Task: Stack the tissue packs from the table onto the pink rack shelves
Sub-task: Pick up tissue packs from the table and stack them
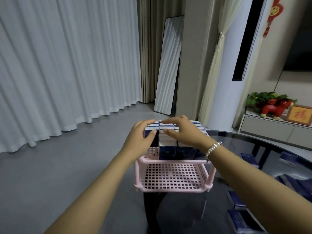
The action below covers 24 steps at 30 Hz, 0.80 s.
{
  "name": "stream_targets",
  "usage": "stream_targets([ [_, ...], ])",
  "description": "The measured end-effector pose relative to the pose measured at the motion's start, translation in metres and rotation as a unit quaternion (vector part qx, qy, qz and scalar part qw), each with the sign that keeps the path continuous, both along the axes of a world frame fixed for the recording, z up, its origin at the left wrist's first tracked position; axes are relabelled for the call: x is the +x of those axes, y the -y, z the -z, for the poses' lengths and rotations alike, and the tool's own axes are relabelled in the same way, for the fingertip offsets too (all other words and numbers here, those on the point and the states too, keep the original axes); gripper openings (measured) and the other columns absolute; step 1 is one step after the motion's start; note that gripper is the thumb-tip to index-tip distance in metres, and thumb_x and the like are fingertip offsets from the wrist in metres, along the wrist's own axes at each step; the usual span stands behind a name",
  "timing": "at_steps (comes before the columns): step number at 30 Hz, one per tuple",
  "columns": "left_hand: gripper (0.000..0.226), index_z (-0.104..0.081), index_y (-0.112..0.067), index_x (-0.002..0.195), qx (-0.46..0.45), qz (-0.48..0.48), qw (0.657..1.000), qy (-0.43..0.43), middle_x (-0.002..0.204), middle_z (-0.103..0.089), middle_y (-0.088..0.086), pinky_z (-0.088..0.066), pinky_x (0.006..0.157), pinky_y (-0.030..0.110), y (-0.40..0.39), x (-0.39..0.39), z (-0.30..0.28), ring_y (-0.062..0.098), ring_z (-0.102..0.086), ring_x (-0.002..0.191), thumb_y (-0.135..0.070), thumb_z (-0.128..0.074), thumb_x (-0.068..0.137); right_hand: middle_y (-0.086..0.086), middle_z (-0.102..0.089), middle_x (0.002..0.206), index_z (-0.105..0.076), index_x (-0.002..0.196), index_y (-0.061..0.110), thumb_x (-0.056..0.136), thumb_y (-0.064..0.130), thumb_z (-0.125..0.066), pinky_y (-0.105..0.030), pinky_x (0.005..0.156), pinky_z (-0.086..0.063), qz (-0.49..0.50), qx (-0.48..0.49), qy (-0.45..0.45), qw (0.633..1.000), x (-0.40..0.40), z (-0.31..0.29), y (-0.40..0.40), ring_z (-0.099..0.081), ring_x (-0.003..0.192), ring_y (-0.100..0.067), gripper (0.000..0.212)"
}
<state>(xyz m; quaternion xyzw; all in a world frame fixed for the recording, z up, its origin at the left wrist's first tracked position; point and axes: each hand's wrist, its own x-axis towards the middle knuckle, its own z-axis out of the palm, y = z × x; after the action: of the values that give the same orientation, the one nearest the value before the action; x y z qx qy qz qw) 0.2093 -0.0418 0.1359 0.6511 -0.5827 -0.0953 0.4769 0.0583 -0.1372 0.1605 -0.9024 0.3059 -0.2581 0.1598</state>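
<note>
- Head view: a pink rack (173, 179) of moulded plastic stands at the edge of a dark, glossy glass table (236, 166); its shelves are square-holed grids with rounded rims and slim corner posts
- the upper shelf is packed with tissue packs (167, 150), small rectangular blocks in shiny dark-blue wrap with white ends, standing upright in tight rows; the lower shelf (172, 178) shows bare grid
- the left hand (140, 137) curls over the left end of the rows, thumb pressed on the near face of the end pack and fingers (148, 122) wrapped over its top, gripping it
- the right hand (184, 131) lies over the middle packs, fingers bent and touching their tops, thumb near the front edge; a beaded silvery bracelet (213, 148) circles that wrist
- more loose packs (236, 200) lie flat on the table to the right, well apart from the rack
- behind: pleated white curtains (67, 65), a leaning mirror (168, 65) with rounded corners, a red ornament (275, 107) on a low cabinet.
</note>
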Motion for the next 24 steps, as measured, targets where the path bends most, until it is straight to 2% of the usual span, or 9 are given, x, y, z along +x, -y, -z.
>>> stream_targets([
  [3, 0.028, -0.061, -0.028, 0.119, -0.035, 0.025, 0.999, -0.022, 0.116, -0.054, -0.013, -0.042, 0.100, 0.026, -0.019, -0.034, 0.007, 0.007, -0.053, 0.115, -0.018, -0.055, 0.093, 0.014, -0.059, 0.122, -0.058, 0.123, 0.027, 0.090, 0.033, -0.056, -0.020, 0.091, -0.030, 0.017, -0.010, 0.034, 0.999, -0.036, 0.003, -0.026, -0.038, 0.121, -0.007, 0.033],
  [5, 0.024, -0.063, -0.029, 0.114, -0.035, 0.046, 0.998, -0.027, 0.115, -0.056, -0.014, -0.042, 0.096, 0.016, -0.030, -0.058, 0.013, -0.002, -0.053, 0.107, -0.019, -0.055, 0.093, 0.017, -0.062, 0.116, -0.063, 0.116, 0.029, 0.088, 0.033, -0.057, -0.021, 0.092, -0.035, 0.026, -0.012, 0.047, 0.998, -0.061, 0.008, -0.042, -0.045, 0.114, -0.005, 0.029],
  [7, 0.022, -0.064, -0.029, 0.111, -0.011, 0.081, 0.995, -0.057, 0.115, -0.060, -0.012, -0.041, 0.086, 0.004, -0.039, -0.083, 0.021, -0.007, -0.055, 0.100, -0.019, -0.054, 0.094, 0.019, -0.065, 0.106, -0.067, 0.110, 0.027, 0.088, 0.028, -0.059, -0.011, 0.085, -0.041, 0.034, 0.017, 0.071, 0.997, -0.087, 0.015, -0.059, -0.054, 0.099, 0.005, 0.024],
  [9, 0.020, -0.065, -0.030, 0.106, 0.007, 0.104, 0.991, -0.081, 0.113, -0.063, -0.008, -0.045, 0.086, 0.009, -0.047, -0.107, 0.033, -0.003, -0.059, 0.097, -0.018, -0.055, 0.094, 0.024, -0.064, 0.094, -0.069, 0.105, 0.025, 0.087, 0.024, -0.061, -0.001, 0.071, -0.040, 0.041, 0.049, 0.074, 0.995, -0.113, 0.026, -0.074, -0.056, 0.084, 0.014, 0.020],
  [11, 0.021, -0.064, -0.035, 0.098, 0.030, 0.129, 0.986, -0.101, 0.108, -0.066, -0.009, -0.048, 0.086, 0.015, -0.054, -0.128, 0.045, 0.004, -0.062, 0.097, -0.017, -0.055, 0.094, 0.023, -0.064, 0.091, -0.069, 0.104, 0.027, 0.087, 0.027, -0.061, -0.004, 0.066, -0.041, 0.059, 0.068, 0.056, 0.994, -0.136, 0.040, -0.085, -0.057, 0.081, 0.012, 0.018],
  [13, 0.023, -0.063, -0.039, 0.092, 0.065, 0.145, 0.980, -0.116, 0.101, -0.066, -0.015, -0.046, 0.080, 0.012, -0.058, -0.147, 0.058, 0.006, -0.062, 0.096, -0.017, -0.055, 0.094, 0.019, -0.066, 0.092, -0.069, 0.104, 0.029, 0.087, 0.029, -0.061, -0.010, 0.067, -0.043, 0.079, 0.100, 0.042, 0.991, -0.156, 0.055, -0.093, -0.058, 0.081, 0.006, 0.018],
  [17, 0.019, -0.067, -0.024, 0.108, 0.123, 0.137, 0.975, -0.127, 0.106, -0.066, -0.010, -0.043, 0.072, 0.004, -0.063, -0.174, 0.089, 0.005, -0.061, 0.093, -0.021, -0.055, 0.094, 0.022, -0.062, 0.084, -0.068, 0.104, 0.031, 0.087, 0.028, -0.062, -0.009, 0.064, -0.043, 0.113, 0.123, -0.001, 0.986, -0.187, 0.085, -0.105, -0.057, 0.077, 0.007, 0.018],
  [20, 0.021, -0.066, -0.022, 0.112, 0.175, 0.130, 0.967, -0.134, 0.107, -0.064, -0.006, -0.043, 0.066, 0.003, -0.068, -0.187, 0.109, 0.000, -0.057, 0.084, -0.023, -0.057, 0.093, 0.021, -0.057, 0.088, -0.066, 0.110, 0.029, 0.086, 0.027, -0.063, -0.011, 0.069, -0.044, 0.140, 0.125, -0.048, 0.981, -0.205, 0.109, -0.112, -0.054, 0.076, 0.006, 0.024],
  [24, 0.032, -0.064, -0.022, 0.115, 0.249, 0.125, 0.958, -0.065, 0.107, -0.057, -0.002, -0.042, 0.074, 0.008, -0.070, -0.199, 0.135, 0.000, -0.054, 0.080, -0.035, -0.066, 0.086, 0.012, -0.060, 0.095, -0.067, 0.110, 0.024, 0.083, 0.026, -0.067, -0.021, 0.077, -0.050, 0.174, 0.149, -0.080, 0.970, -0.225, 0.136, -0.121, -0.058, 0.080, -0.004, 0.026],
])
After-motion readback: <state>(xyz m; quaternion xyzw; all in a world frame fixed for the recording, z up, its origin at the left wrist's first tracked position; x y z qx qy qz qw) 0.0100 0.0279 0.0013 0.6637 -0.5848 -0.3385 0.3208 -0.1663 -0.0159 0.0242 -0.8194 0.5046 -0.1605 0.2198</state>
